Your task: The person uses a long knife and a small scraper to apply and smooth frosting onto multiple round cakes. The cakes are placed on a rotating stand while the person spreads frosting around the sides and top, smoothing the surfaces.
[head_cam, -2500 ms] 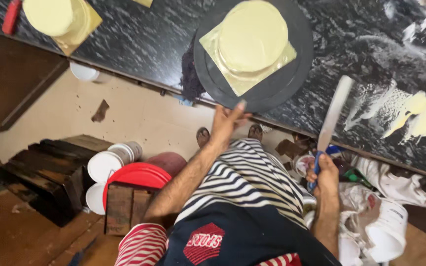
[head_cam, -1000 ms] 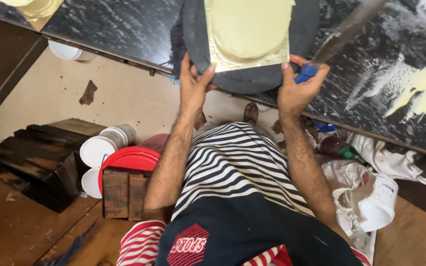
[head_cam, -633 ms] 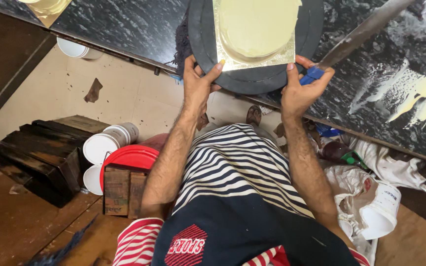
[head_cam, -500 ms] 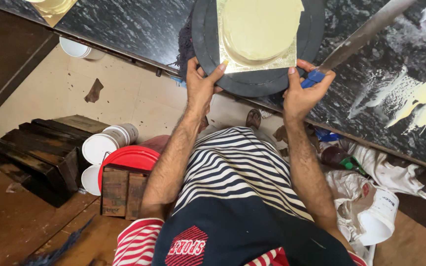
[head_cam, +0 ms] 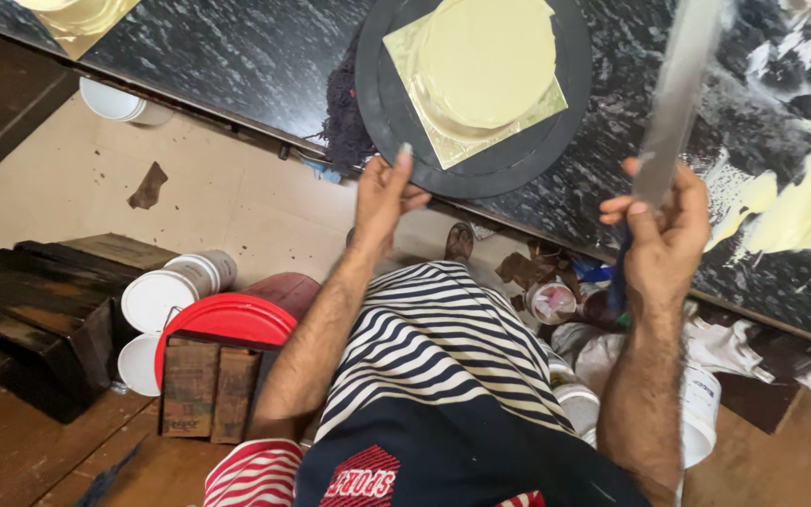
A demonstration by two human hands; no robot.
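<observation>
A round cream-covered cake (head_cam: 488, 58) sits on a square gold board (head_cam: 537, 105), which rests on a black round turntable (head_cam: 382, 103) on the dark marble counter (head_cam: 237, 56). My left hand (head_cam: 385, 192) touches the turntable's near rim with its fingers spread along the edge. My right hand (head_cam: 661, 225) is off to the right of the turntable and grips the blue handle of a long flat metal spatula (head_cam: 678, 89) whose blade points up and away over the counter.
Smears of cream (head_cam: 795, 211) lie on the counter at right. Another cake on a gold board (head_cam: 77, 17) is at top left. Below the counter stand white buckets (head_cam: 166, 291), a red lid (head_cam: 227, 324) on a wooden crate (head_cam: 204, 390), and rags and tubs (head_cam: 706, 413).
My right hand has left the turntable's rim and swung out to the right, lifting the spatula. My left hand stays at the rim. The view has shifted slightly.
</observation>
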